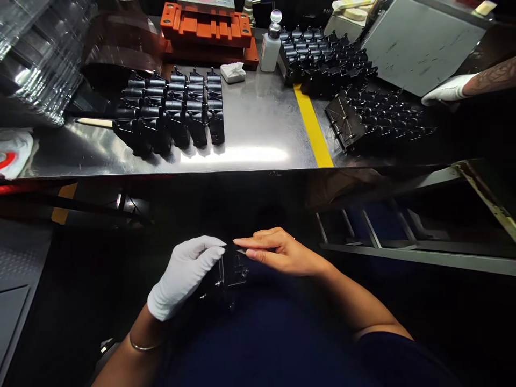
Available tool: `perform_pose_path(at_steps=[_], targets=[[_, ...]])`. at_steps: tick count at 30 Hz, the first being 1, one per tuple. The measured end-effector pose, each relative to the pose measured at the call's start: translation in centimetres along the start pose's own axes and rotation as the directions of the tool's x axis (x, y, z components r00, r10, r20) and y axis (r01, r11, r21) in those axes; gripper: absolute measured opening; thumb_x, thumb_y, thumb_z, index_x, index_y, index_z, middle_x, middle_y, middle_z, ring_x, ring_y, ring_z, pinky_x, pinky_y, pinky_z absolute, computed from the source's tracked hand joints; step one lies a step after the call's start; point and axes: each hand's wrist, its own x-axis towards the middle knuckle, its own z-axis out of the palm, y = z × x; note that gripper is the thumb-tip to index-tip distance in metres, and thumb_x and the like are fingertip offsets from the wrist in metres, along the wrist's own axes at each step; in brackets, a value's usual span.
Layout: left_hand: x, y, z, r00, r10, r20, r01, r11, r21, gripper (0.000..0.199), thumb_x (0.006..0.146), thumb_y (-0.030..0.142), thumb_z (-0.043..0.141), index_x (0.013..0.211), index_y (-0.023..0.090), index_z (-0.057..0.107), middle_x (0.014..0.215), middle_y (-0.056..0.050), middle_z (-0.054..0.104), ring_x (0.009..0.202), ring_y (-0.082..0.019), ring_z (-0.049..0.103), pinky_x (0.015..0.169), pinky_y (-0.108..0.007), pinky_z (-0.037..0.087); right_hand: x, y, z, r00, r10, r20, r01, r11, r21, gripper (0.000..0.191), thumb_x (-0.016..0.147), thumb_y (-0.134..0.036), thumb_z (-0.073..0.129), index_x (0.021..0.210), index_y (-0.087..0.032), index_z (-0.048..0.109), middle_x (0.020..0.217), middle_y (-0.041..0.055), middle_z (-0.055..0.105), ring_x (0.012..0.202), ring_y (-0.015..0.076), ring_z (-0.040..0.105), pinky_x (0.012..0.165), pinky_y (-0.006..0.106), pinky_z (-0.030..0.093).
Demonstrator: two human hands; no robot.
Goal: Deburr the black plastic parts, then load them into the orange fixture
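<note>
In a white glove, my left hand [187,274] pinches the upper edge of a black moulded plastic part [234,277] in front of my body. The part is dark against the dark clothing, so only its shiny edges and a small round feature stand out. My bare right hand [282,251] is close to the part's upper right side, fingers stretched forward and thumb pressed beneath them. A small pointed, blade-like piece [241,251] sticks out past the thumb; the rest of it is hidden in the grip. I cannot tell whether its tip touches the part.
On the metal bench [258,134] stand rows of black plastic parts [173,110], with more black parts [382,115] beyond a yellow strip [312,126]. An orange fixture [207,32], white bottle [270,51] and folded white cloth [233,72] sit behind. Another person's gloved hand [447,90] is at right.
</note>
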Motion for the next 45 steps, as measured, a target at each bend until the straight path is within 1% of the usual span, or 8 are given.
perform_pose_path(at_steps=[10,15,18,20,24,27,38,45], targets=[[-0.2,-0.2,0.0,1.0,0.023,-0.016,-0.023,1.0,0.001,0.02,0.069,0.037,0.07,0.067,0.019,0.075,0.067,-0.005,0.073,0.061,-0.016,0.067,0.057,-0.02,0.052,0.1,0.1,0.2,0.998,-0.011,-0.054,0.012,1.0,0.018,0.028,0.092,-0.022,0.055,0.115,-0.012,0.068,0.065,-0.0015,0.055,0.057,0.0064,0.047,0.055,0.019,0.038],[-0.3,-0.2,0.0,0.997,0.074,0.008,-0.074,0.997,0.009,0.016,0.071,0.034,0.07,0.068,0.019,0.075,0.065,-0.003,0.073,0.057,-0.015,0.066,0.054,-0.019,0.052,0.3,-0.1,0.3,0.997,0.059,-0.058,-0.054,0.995,0.087,0.028,0.092,-0.026,0.055,0.112,-0.014,0.07,0.077,0.0031,0.066,0.065,0.0087,0.055,0.06,0.02,0.044],[-0.3,-0.1,0.1,0.994,0.108,-0.014,-0.108,0.994,0.0,0.012,0.07,0.03,0.07,0.067,0.019,0.075,0.065,-0.003,0.073,0.058,-0.015,0.067,0.054,-0.019,0.052,0.3,-0.3,0.4,0.98,0.138,-0.145,-0.121,0.985,0.12,0.029,0.092,-0.033,0.054,0.112,-0.016,0.068,0.084,0.0035,0.068,0.069,0.0101,0.058,0.062,0.021,0.047],[-0.3,-0.1,0.1,0.991,0.126,-0.037,-0.126,0.992,-0.002,0.011,0.071,0.028,0.07,0.067,0.02,0.075,0.065,-0.003,0.073,0.058,-0.015,0.067,0.054,-0.019,0.052,0.3,-0.4,0.5,0.969,0.158,-0.188,-0.139,0.984,0.109,0.028,0.095,-0.034,0.049,0.108,-0.016,0.066,0.077,0.0013,0.066,0.065,0.0093,0.058,0.061,0.021,0.047],[-0.5,-0.2,0.3,0.982,0.158,-0.104,-0.158,0.987,0.009,0.01,0.071,0.028,0.071,0.067,0.02,0.074,0.064,-0.002,0.073,0.058,-0.015,0.066,0.055,-0.02,0.052,0.3,-0.4,1.1,0.965,0.013,-0.262,-0.051,0.989,-0.136,0.026,0.096,-0.027,0.044,0.08,-0.015,0.061,0.065,-0.0005,0.06,0.057,0.0082,0.053,0.057,0.02,0.044],[-0.6,-0.3,0.4,0.973,0.172,-0.157,-0.17,0.985,0.021,0.01,0.072,0.029,0.071,0.069,0.02,0.075,0.065,-0.002,0.073,0.059,-0.016,0.066,0.056,-0.021,0.053,0.4,-0.6,1.7,0.948,-0.087,-0.305,0.015,0.972,-0.233,0.025,0.094,-0.023,0.047,0.074,-0.015,0.06,0.065,0.0007,0.06,0.057,0.008,0.053,0.055,0.019,0.043],[-1.0,-0.3,0.7,0.959,0.208,-0.192,-0.2,0.978,0.06,0.01,0.073,0.029,0.071,0.071,0.021,0.075,0.069,-0.002,0.073,0.062,-0.016,0.066,0.062,-0.025,0.053,0.6,-1.0,2.1,0.968,-0.056,-0.243,0.009,0.981,-0.192,0.032,0.095,-0.026,0.046,0.071,-0.013,0.062,0.061,0.0018,0.061,0.053,0.0078,0.054,0.052,0.018,0.042],[-0.8,0.1,0.8,0.992,0.047,-0.119,-0.054,0.997,-0.059,0.015,0.068,0.033,0.072,0.062,0.019,0.072,0.061,-0.002,0.07,0.056,-0.015,0.063,0.053,-0.022,0.05,0.6,-0.9,0.4,0.981,-0.191,0.021,0.192,0.978,-0.083,0.032,0.093,-0.022,0.049,0.063,-0.013,0.057,0.056,0.0005,0.054,0.05,0.0065,0.047,0.05,0.018,0.039]])
